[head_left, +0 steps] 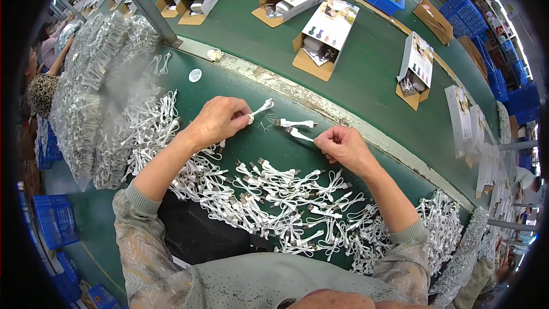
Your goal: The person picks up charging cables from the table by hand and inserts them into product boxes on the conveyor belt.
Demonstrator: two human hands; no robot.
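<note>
My left hand (220, 119) pinches one end of a folded white USB cable (263, 107), its loop pointing right. My right hand (345, 149) has thumb and fingers closed on the end of a second white USB cable (301, 135), which points left. Just above that one, another bundled white cable (296, 123) lies on the green table with its metal plug to the left. Some thin clear strands (267, 122) lie between the hands. Below both hands spreads a large pile of bundled white cables (274, 194).
Plastic bags packed with cables (91, 103) are heaped at the left. Beyond a worn metal rail (274, 86), a green conveyor belt (257, 34) carries open printed boxes (327, 31). A blue bin (394, 0) stands at the far side. A person's patterned sleeve (43, 94) shows at the left edge.
</note>
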